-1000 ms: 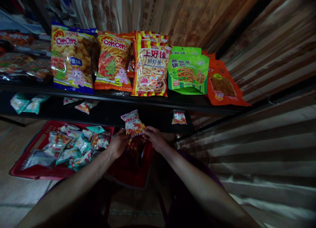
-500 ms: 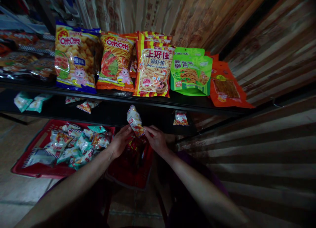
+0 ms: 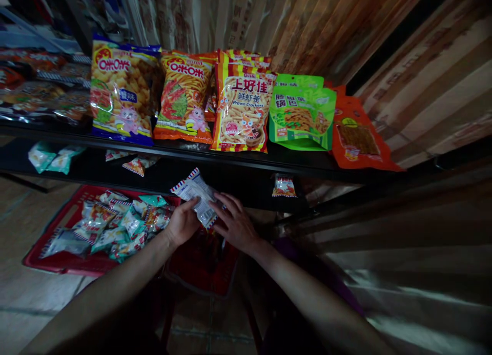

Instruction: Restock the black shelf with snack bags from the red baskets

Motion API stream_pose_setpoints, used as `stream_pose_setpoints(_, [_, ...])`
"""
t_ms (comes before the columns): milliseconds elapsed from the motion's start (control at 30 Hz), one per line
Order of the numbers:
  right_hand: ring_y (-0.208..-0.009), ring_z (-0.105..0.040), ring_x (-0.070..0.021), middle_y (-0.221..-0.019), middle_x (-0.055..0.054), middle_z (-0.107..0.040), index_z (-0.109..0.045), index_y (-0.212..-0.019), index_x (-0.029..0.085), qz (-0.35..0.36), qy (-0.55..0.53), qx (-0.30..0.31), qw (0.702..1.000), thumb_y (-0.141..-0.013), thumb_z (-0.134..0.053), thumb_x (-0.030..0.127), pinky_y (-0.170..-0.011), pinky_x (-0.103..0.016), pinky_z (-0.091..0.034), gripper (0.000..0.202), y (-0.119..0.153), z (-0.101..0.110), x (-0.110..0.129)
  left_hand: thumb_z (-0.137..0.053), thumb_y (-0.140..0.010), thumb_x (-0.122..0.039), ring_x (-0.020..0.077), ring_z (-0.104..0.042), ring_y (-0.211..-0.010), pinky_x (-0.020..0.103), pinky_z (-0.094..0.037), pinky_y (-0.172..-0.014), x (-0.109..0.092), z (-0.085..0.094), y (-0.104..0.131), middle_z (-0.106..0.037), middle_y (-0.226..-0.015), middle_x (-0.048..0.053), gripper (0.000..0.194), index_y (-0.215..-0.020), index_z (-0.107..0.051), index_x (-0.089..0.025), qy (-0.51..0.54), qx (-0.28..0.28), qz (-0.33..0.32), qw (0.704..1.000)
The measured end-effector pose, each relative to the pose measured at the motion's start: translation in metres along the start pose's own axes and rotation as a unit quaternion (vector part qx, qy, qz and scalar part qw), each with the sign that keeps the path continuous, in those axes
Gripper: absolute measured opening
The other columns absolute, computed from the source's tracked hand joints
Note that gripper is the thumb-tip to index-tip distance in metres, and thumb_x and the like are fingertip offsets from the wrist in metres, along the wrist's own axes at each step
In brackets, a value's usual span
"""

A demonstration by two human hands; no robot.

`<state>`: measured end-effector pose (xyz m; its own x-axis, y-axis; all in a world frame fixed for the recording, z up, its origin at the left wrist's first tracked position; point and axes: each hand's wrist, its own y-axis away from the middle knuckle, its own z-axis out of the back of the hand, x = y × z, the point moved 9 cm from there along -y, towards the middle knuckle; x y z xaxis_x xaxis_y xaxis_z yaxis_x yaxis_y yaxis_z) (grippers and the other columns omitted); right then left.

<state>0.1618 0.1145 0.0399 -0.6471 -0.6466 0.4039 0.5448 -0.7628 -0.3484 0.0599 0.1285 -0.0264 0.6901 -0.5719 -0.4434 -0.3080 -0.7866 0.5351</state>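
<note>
Between my two hands is a small snack packet [image 3: 200,195], its pale printed back with a barcode facing up and its striped ends showing. My left hand [image 3: 185,223] grips it at the lower left edge, thumb on top. On the other side, my right hand [image 3: 235,223] rests against the packet with its fingers stretched over the right edge. Below the hands sits a red basket [image 3: 192,270] with dark contents that I cannot make out. To the left, a second red basket [image 3: 46,267] holds several similar packets [image 3: 132,222] in white, teal and orange.
A black upper shelf [image 3: 300,163] carries large snack bags [image 3: 242,109], a green pouch [image 3: 302,114] and an orange pouch [image 3: 359,129]. On the lower shelf [image 3: 92,173] lie teal packets [image 3: 63,159] and a lone small packet [image 3: 284,186]. Corrugated sheeting stands behind and right.
The packet has been turned over from its colourful front to its pale back. My right hand's fingers now spread along its edge. The view has shifted slightly.
</note>
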Motion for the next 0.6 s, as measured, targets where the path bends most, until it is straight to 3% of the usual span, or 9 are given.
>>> stream_pose_setpoints(67, [-0.137, -0.023, -0.0274, -0.15, -0.009, -0.026, -0.032, -0.142, 0.025, -0.005, -0.057, 0.015, 0.998, -0.081, -0.06, 0.034, -0.109, -0.049, -0.03, 0.068, -0.001, -0.001, -0.002, -0.055, -0.078, -0.021, 0.0221, -0.065, -0.092, 0.036, -0.047, -0.087, 0.0, 0.004, 0.003, -0.071, -0.095, 0.008, 0.033, -0.11, -0.06, -0.013, -0.021, -0.008, -0.005, 1.0])
stream_pose_setpoints(167, [-0.141, -0.015, -0.0252, -0.154, -0.007, -0.017, -0.02, -0.146, 0.026, -0.006, -0.133, 0.043, 0.99, -0.086, -0.051, 0.04, -0.112, -0.048, -0.024, 0.069, 0.0, -0.004, -0.002, -0.06, -0.072, -0.016, 0.0218, -0.066, -0.088, 0.034, -0.049, -0.082, 0.005, 0.015, 0.009, -0.071, -0.093, 0.007, 0.037, -0.109, -0.06, -0.012, -0.076, -0.027, -0.009, 0.997])
stream_pose_setpoints(333, [-0.142, -0.013, -0.0225, -0.155, -0.006, -0.015, -0.019, -0.146, 0.029, -0.035, -0.182, 0.113, 0.976, -0.091, -0.041, 0.047, -0.114, -0.046, -0.02, 0.062, 0.015, -0.025, 0.001, -0.067, -0.066, -0.017, 0.0209, -0.066, -0.082, 0.03, -0.05, -0.073, 0.028, 0.023, 0.023, -0.071, -0.09, 0.007, 0.036, -0.101, -0.062, -0.013, -0.197, 0.003, 0.01, 0.98])
stream_pose_setpoints(467, [-0.141, -0.018, -0.0254, -0.154, -0.013, -0.017, -0.009, -0.148, 0.022, -0.079, -0.231, 0.146, 0.959, -0.085, -0.048, 0.055, -0.113, -0.048, -0.022, 0.081, 0.024, -0.041, -0.001, -0.066, -0.069, -0.02, 0.0199, -0.065, -0.085, 0.031, -0.048, -0.076, 0.04, 0.021, 0.03, -0.069, -0.097, 0.008, 0.042, -0.109, -0.059, -0.015, -0.236, 0.025, -0.003, 0.971])
stream_pose_setpoints(600, [-0.14, -0.02, -0.0266, -0.153, -0.011, -0.019, -0.011, -0.148, 0.023, -0.122, -0.29, 0.15, 0.937, -0.077, -0.061, 0.053, -0.113, -0.046, -0.022, 0.091, 0.022, -0.039, -0.003, -0.063, -0.073, -0.021, 0.0226, -0.062, -0.096, 0.034, -0.047, -0.082, 0.044, 0.01, 0.032, -0.066, -0.106, 0.01, 0.048, -0.12, -0.054, -0.017, -0.229, 0.07, -0.007, 0.971])
